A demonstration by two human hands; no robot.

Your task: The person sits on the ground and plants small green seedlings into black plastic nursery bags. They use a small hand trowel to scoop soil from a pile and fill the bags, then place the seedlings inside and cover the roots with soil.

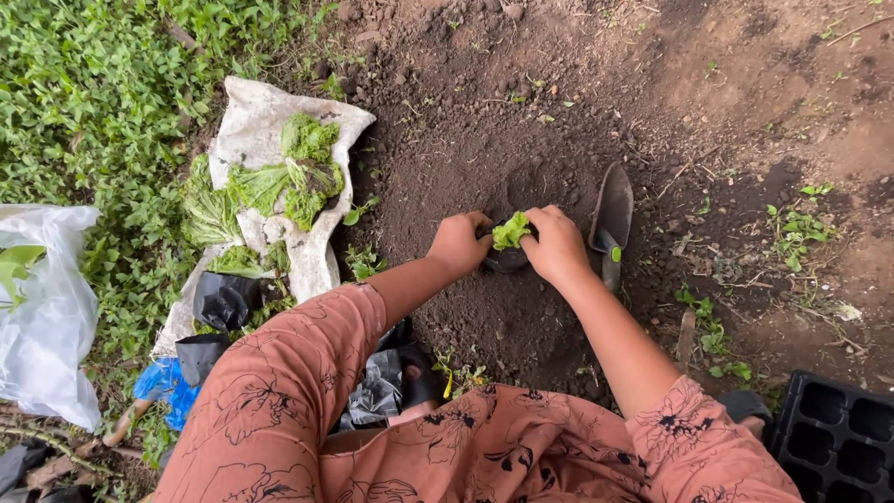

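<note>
Both hands meet over the loosened dark soil [484, 121] at centre. The left hand [457, 244] and right hand [557, 244] are each closed around a small black nursery bag [506, 260] holding a green seedling [510, 230], gripping from opposite sides so the leaves stay upright and uncrushed. A trowel [611, 219] lies blade-down just right of the right hand, within easy reach. More seedlings [289, 182] rest on a white sack [251, 130] to the left. A black cell tray [833, 438] sits near right.
</note>
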